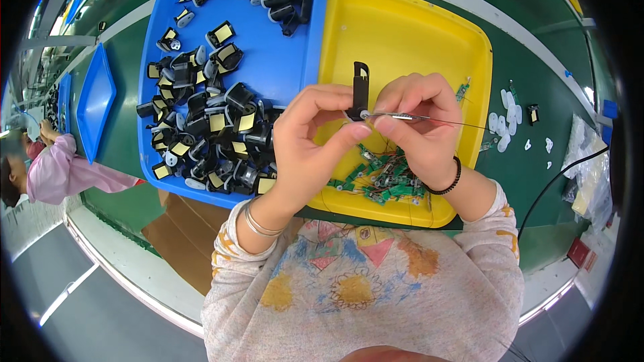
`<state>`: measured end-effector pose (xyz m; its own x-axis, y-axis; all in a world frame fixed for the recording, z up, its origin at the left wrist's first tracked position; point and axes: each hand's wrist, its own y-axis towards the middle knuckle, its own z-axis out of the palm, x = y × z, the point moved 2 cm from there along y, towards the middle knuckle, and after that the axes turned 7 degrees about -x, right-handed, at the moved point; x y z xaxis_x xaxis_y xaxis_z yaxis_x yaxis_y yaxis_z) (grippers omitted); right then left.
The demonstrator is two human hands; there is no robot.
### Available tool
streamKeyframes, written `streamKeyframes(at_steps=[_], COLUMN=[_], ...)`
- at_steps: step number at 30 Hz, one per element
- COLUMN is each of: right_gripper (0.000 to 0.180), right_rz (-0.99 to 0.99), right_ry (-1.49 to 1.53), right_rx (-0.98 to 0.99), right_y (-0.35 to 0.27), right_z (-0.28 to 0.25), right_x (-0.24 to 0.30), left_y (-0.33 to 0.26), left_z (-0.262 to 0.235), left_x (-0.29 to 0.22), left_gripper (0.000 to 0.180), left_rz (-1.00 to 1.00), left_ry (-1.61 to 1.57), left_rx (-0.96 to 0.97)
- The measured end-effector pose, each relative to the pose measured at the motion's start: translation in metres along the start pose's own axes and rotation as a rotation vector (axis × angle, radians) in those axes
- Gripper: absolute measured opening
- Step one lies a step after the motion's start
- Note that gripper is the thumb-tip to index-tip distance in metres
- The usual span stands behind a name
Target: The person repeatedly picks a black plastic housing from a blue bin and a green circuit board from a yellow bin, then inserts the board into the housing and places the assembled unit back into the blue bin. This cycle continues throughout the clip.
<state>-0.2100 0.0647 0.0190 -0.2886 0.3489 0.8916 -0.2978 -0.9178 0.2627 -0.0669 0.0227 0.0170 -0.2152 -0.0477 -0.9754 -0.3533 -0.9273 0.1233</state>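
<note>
My left hand (302, 141) grips a black plastic housing (361, 90) upright between thumb and fingers, above the yellow tray (402, 27). Pinched in my right hand (426, 127) is a small circuit board (396, 115), seen nearly edge-on, with thin wires trailing off to the right. The board's left end meets the lower part of the housing; whether it is inside cannot be made out. Below my hands, a heap of green circuit boards with wires (396, 181) lies at the tray's near side. Left of them, a blue tray (275, 60) holds many black housings with yellowish pads.
Right of the yellow tray, several white oval pieces (513, 115) and a black part (534, 113) lie on the green table. Farther right are a clear plastic bag (585, 154) and a black cable (543, 188). At far left, a person in pink (60, 174) sits beyond another blue tray (96, 104).
</note>
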Motion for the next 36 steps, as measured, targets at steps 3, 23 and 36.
streamKeyframes(at_steps=[3, 23, 36], right_gripper=[0.026, 0.022, 0.017], right_rz=[-0.011, -0.068, 0.065], right_ry=[-0.034, -0.14, -0.209], right_rx=[-0.017, 0.137, 0.066], right_y=[-0.0019, -0.0024, -0.0005], right_z=[0.0003, 0.0028, 0.0006], right_x=[-0.0005, -0.0023, -0.0018], left_y=[0.0003, -0.0004, -0.0005], left_z=[-0.0005, 0.0006, 0.0025], left_x=[-0.0008, -0.0012, -0.0058], left_gripper=[0.026, 0.016, 0.014], left_rz=[0.091, 0.04, -0.054], left_ry=[0.079, -0.192, -0.164], left_rx=[0.006, 0.065, 0.05])
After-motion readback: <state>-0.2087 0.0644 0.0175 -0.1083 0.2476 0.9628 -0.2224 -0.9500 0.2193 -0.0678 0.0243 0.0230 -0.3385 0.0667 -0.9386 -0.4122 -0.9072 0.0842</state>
